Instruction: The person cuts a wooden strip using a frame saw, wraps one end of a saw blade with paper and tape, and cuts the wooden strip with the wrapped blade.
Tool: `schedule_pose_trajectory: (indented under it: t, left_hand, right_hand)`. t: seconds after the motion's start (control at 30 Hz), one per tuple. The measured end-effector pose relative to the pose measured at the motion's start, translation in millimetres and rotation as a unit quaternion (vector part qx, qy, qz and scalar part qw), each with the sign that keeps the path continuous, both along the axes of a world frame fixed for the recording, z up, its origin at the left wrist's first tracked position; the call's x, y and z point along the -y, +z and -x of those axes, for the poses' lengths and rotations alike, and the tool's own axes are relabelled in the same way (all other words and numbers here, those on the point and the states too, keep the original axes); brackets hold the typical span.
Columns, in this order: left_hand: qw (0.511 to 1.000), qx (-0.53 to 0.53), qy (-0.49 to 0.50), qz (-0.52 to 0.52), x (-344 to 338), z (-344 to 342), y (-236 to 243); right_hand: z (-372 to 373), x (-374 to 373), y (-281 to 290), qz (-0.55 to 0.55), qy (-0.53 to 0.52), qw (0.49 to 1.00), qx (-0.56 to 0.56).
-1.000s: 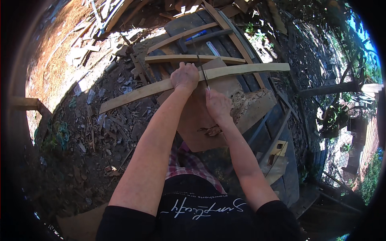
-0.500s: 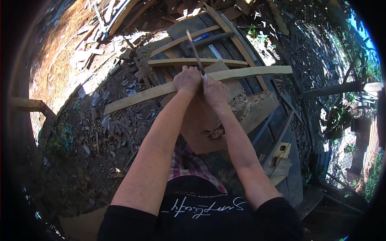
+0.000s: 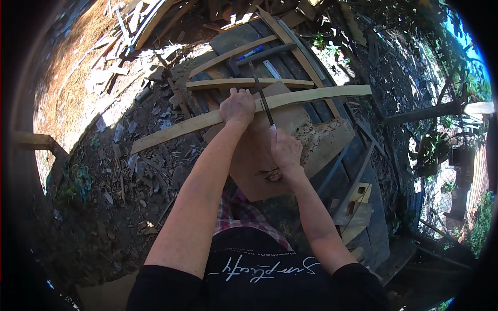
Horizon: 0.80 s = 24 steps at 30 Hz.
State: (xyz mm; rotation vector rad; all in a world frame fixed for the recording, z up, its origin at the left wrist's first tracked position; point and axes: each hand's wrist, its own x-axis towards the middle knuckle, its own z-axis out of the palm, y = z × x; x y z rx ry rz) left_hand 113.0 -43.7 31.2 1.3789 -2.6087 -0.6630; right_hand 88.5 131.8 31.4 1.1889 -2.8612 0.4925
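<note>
A long, slightly curved strip of pale wood (image 3: 306,95) lies across a worn brown board (image 3: 259,179). My left hand (image 3: 238,107) is closed over the strip, left of its middle, and presses it down. My right hand (image 3: 286,150) grips the near end of a long narrow dark-bladed tool (image 3: 265,105); whether it is a file or a saw I cannot tell. Its blade crosses the strip just right of my left hand and points away from me. Something pale shows at the grip; my fingers hide the rest.
Beneath is a dark plank bench (image 3: 306,75). Beyond the strip are another curved wood strip (image 3: 249,83), a dark angled bar (image 3: 270,52), a blue marker (image 3: 252,53) and a ruler (image 3: 271,69). A yellowish tool (image 3: 359,194) lies at right. Scrap wood (image 3: 137,31) is heaped far left.
My right hand has drawn the dark-bladed tool back toward me and slightly right, away from my left hand. My left hand stays on the strip.
</note>
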Motion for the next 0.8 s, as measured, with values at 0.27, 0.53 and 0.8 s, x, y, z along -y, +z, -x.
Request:
schedule_pose_trajectory:
  t: [0.27,0.53,0.8]
  left_hand:
    - [0.987,-0.09,-0.019,0.129,-12.6,-10.8,-9.1]
    - [0.951,-0.154,-0.185,0.193,-18.9,-40.4,-9.3]
    - [0.956,-0.088,-0.199,0.197,-30.7,-43.1,-8.8]
  right_hand:
    - [-1.1,-10.7,3.6,-0.005,0.018,0.999,-0.027]
    - [-21.9,-27.5,7.9,0.015,0.018,0.999,-0.023]
    - [-2.6,16.6,30.5,-0.009,0.018,1.0,-0.01]
